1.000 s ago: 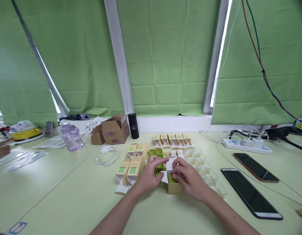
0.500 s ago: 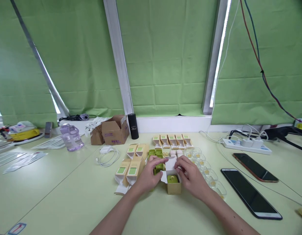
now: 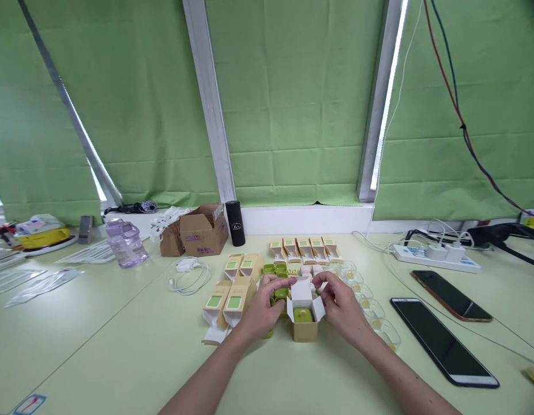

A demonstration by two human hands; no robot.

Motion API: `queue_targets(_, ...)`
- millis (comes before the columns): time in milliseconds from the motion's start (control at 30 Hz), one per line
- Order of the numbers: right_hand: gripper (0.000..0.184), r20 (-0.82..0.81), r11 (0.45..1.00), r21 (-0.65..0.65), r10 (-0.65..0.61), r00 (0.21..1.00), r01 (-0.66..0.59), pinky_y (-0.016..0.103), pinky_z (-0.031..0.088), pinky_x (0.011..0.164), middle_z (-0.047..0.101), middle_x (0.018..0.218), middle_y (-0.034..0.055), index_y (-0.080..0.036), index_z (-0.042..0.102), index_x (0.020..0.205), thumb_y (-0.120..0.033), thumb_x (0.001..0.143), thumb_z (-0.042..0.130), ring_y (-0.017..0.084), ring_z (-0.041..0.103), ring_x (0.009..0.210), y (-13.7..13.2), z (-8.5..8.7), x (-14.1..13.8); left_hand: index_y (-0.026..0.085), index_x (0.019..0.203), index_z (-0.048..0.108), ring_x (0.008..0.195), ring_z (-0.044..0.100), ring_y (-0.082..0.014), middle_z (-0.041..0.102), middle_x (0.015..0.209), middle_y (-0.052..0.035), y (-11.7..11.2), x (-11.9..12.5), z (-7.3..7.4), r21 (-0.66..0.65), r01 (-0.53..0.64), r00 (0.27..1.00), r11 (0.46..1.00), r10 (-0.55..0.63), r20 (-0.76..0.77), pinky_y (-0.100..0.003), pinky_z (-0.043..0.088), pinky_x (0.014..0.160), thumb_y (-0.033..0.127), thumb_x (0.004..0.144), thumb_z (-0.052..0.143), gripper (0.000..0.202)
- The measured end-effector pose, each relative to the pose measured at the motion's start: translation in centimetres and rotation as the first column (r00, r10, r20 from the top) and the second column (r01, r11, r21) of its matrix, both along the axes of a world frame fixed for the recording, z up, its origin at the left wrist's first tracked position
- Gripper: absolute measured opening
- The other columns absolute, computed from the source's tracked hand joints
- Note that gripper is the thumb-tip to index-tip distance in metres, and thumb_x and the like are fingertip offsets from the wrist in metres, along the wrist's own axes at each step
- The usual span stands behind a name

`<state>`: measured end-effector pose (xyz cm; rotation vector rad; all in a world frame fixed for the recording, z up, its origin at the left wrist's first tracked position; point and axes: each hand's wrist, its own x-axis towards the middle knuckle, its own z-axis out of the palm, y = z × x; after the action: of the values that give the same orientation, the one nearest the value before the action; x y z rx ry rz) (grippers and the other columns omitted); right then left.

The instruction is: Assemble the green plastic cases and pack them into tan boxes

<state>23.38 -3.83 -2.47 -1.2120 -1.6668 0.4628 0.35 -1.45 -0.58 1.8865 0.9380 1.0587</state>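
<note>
A small cardboard box [image 3: 305,332] stands upright in front of me with its white lid flap [image 3: 301,290] raised and its side flaps spread. Inside sits a green piece with a rounded top [image 3: 303,315]. My left hand [image 3: 263,306] is at the box's left, index finger stretched to the lid flap's left edge and thumb apart. On the other side, my right hand [image 3: 341,305] has bent fingers near the lid flap's right edge, with nothing visible in them. Green pieces [image 3: 281,269] lie behind my left hand, partly hidden. Pale pink pieces [image 3: 311,270] show behind the box.
Open cardboard boxes with green labels [image 3: 234,302] stand at left; more form a back row [image 3: 304,249]. Clear plastic shells [image 3: 373,308] lie at right, beside two phones [image 3: 442,340]. A white cable [image 3: 190,275], purple bottle [image 3: 126,245], brown carton [image 3: 204,230] and power strip [image 3: 437,256] are farther out.
My right hand has drawn slightly right and away from the box's right side flap, which now stands outward. The box has shifted slightly left. My left hand stays nearly still.
</note>
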Motion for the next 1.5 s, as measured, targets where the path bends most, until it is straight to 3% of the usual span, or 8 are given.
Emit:
queue_targets(633, 0.035, -0.044, 0.999, -0.011, 0.029, 0.999, -0.030, 0.035, 0.048, 0.077, 0.065, 0.107, 0.0023, -0.027, 0.054, 0.114, -0.012, 0.084, 0.045, 0.020, 0.058, 0.078, -0.5, 0.4, -0.2, 0.027, 0.132, 0.060, 0.135, 0.053, -0.0300, 0.053, 0.134, -0.0108, -1.1, 0.7, -0.5, 0.071, -0.054, 0.984, 0.996, 0.065, -0.163, -0.049, 0.043, 0.119, 0.027, 0.095, 0.066, 0.037)
queue_targets(933, 0.045, -0.041, 0.999, -0.023, 0.034, 0.999, -0.035, 0.036, 0.049, 0.079, 0.065, 0.111, 0.0029, -0.027, 0.052, 0.124, -0.010, 0.083, 0.045, 0.020, 0.060, 0.082, -0.6, 0.3, -0.3, 0.026, 0.131, 0.055, 0.136, 0.049, -0.0304, 0.050, 0.133, -0.0113, -0.9, 1.1, -1.2, 0.070, -0.065, 0.985, 0.995, 0.075, -0.154, -0.049, 0.040, 0.118, 0.018, 0.091, 0.064, 0.042)
queue_targets(1133, 0.046, -0.059, 0.999, -0.012, 0.043, 0.997, -0.044, 0.037, 0.051, 0.080, 0.066, 0.112, 0.0044, -0.026, 0.051, 0.127, -0.011, 0.084, 0.047, 0.021, 0.060, 0.083, -0.8, 0.4, -0.4, 0.026, 0.129, 0.054, 0.134, 0.049, -0.0301, 0.052, 0.133, -0.0109, -0.8, 1.1, -1.4, 0.061, -0.040, 0.994, 0.997, 0.046, -0.098, -0.050, 0.040, 0.118, 0.015, 0.090, 0.064, 0.042)
queue_targets(1500, 0.042, -0.038, 0.994, -0.074, 0.075, 0.996, -0.078, 0.036, 0.054, 0.074, 0.061, 0.118, 0.0048, -0.029, 0.047, 0.131, -0.019, 0.090, 0.053, 0.022, 0.060, 0.089, -1.2, 0.2, -1.1, 0.026, 0.130, 0.052, 0.136, 0.048, -0.0301, 0.051, 0.135, -0.0113, -1.0, 1.2, -1.2, 0.058, -0.048, 0.990, 0.997, 0.055, -0.130, -0.050, 0.040, 0.118, 0.016, 0.091, 0.063, 0.042)
